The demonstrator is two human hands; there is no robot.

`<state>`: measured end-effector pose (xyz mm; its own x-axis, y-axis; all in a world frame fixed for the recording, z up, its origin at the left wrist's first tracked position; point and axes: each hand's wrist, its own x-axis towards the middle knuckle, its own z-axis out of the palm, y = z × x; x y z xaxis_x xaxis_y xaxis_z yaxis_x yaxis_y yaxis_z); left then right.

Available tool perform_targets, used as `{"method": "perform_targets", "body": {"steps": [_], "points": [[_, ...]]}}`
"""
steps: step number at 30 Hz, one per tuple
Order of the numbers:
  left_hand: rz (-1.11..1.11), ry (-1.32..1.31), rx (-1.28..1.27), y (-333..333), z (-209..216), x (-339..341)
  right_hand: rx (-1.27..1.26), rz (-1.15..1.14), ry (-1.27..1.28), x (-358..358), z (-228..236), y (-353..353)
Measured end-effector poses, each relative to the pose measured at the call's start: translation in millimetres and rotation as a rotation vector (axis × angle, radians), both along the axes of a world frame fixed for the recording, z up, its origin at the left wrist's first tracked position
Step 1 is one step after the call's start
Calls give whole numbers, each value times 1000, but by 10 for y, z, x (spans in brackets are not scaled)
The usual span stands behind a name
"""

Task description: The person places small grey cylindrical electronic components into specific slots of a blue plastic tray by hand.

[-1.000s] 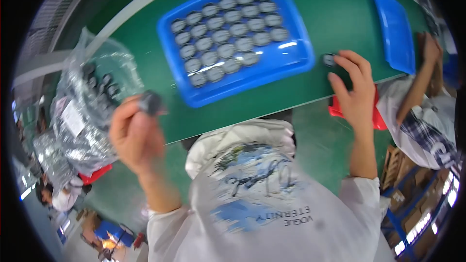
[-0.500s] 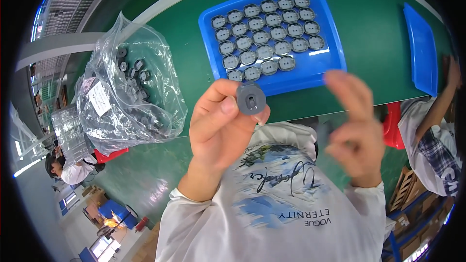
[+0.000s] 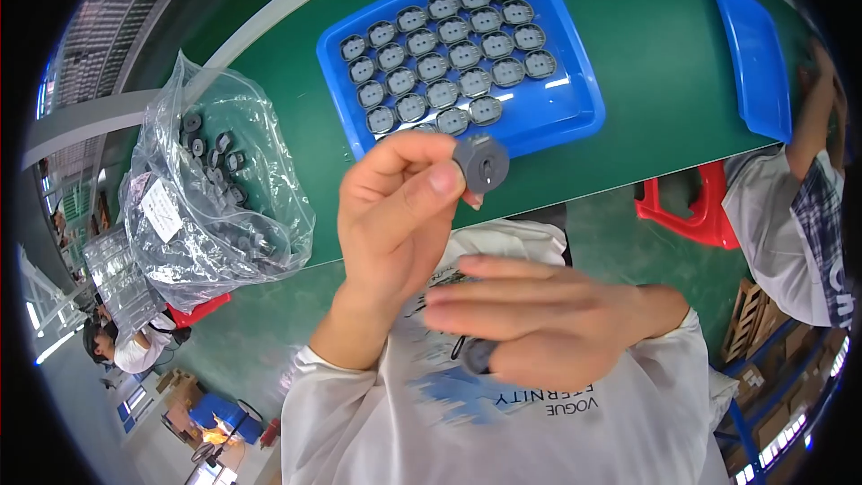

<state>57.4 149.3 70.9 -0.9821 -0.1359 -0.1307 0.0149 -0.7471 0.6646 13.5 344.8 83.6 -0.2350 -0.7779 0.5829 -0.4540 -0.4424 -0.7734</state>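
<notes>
My left hand [image 3: 395, 216] pinches a round grey plastic part [image 3: 482, 164] between thumb and fingers, its slotted face turned up, close to the near edge of a blue tray [image 3: 575, 121]. My right hand [image 3: 548, 319] is in front of my shirt, blurred, fingers stretched to the left. By its thumb shows a dark grey rounded piece [image 3: 476, 357], mostly covered by the hand and seemingly held there. Grey oval parts [image 3: 433, 66] stand in rows in the tray, which has bare floor at its right side.
A clear plastic bag [image 3: 269, 126] with loose grey parts lies on the left of the green table [image 3: 646, 45]. Another blue tray [image 3: 754, 58] lies at the right, near a co-worker's arm [image 3: 813, 117]. A red stool [image 3: 691, 211] stands below the table's edge.
My right hand has swung left and down, across my shirt toward my left hand. My left hand still holds the round part, now slightly turned. The view has shifted, moving the trays leftward.
</notes>
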Motion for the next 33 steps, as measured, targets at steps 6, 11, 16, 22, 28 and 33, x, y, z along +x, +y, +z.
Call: {"method": "perform_targets", "body": {"steps": [6, 11, 16, 22, 28, 33], "points": [[-73, 28, 70, 11, 71, -159, -96, -614, -449, -342, 9, 576], [36, 10, -424, 165, 131, -219, -7, -932, -324, -568, -216, 804], [258, 473, -1613, 306, -174, -528, 312, -843, -20, -902, -253, 654], [137, 339, -1891, 334, -187, -736, 506, -604, 303, -1183, -271, 290], [35, 232, -1865, 253, -147, -762, 547, -508, 363, -1370, -300, 223], [3, 232, -1856, 196, -151, -769, 573, -474, 410, -1452, -358, 157]]}}
